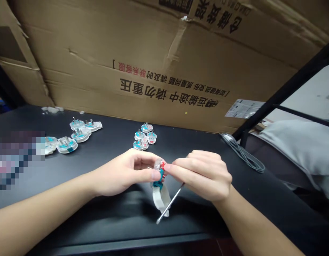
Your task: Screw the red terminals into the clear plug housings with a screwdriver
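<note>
My left hand (127, 172) is closed around a small clear plug part (159, 169) with red and teal pieces, pinched between thumb and fingers. My right hand (203, 174) is closed too, its fingertips touching the same part from the right. A thin metal rod (170, 204), like a screwdriver shaft, sticks down and left out of my right hand. A white strip (160, 199) hangs below the part. Both hands hover just above the black table (105, 213), near its front edge.
Two groups of similar plug parts lie on the table: one cluster (144, 138) in the middle and several more (73, 137) at the left. A large cardboard sheet (153, 53) stands behind. A grey cable (244, 154) lies at the right, beside a black frame bar (284, 89).
</note>
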Tool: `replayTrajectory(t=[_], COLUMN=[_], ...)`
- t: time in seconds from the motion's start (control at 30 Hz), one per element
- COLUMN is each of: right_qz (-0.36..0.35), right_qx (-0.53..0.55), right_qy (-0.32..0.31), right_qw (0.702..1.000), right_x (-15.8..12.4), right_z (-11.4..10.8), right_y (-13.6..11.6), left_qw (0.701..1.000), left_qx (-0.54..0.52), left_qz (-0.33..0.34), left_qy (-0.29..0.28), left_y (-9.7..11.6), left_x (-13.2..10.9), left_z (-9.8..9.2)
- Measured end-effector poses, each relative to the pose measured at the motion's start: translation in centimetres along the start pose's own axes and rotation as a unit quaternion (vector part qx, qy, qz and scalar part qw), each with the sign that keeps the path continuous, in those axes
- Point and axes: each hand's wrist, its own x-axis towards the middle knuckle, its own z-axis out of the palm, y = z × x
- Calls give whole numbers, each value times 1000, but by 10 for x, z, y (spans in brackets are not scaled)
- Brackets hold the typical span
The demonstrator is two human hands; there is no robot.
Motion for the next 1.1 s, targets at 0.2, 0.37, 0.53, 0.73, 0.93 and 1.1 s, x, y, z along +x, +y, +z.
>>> replayTrajectory(t=[0.2, 0.37, 0.53, 0.73, 0.93, 1.1], right_qz=[75, 108, 155, 195, 235, 240], right_qx=[65, 102, 119, 152, 155, 90], right_qy=[32, 43, 28, 21, 3, 29], right_qw=[995, 988, 980, 969, 960, 966], right_x=[-2, -3, -3, 0, -2, -6], right_z=[11, 16, 19, 19, 8, 4], right_y=[-6, -5, -3, -6, 5, 13], left_qw=[1000, 998, 971, 957, 983, 983], left_qx=[-4, 55, 193, 216, 54, -44], left_qz=[0, 27, 69, 96, 93, 86], left_qy=[6, 21, 121, 166, 149, 157], left_y=[2, 3, 1, -3, -4, -6], left_x=[0, -1, -2, -1, 0, -1], left_z=[-1, 1, 7, 11, 4, 1])
